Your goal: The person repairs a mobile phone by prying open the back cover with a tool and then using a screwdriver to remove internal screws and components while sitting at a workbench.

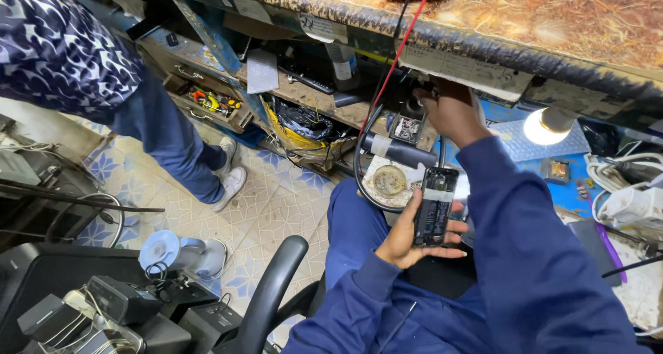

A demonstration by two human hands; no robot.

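Cradling opened phone (435,207) in left hand (407,240), grip clasped on its edges, long axis upright, above lap. Right hand (449,112) extended up-forward under tabletop (552,22); grip state cannot be told.

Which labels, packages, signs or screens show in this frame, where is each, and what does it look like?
Paper label: stuck along the counter's front edge, long pale strip.
Second label: further left on that edge, small, white, curling.
Paper sheet: on the shelf below, white, lined, rectangular.
Opened phone: in the left hand, dark, back off, pale tape strip across it; no lit screen.
Right hand reaches under the counter.
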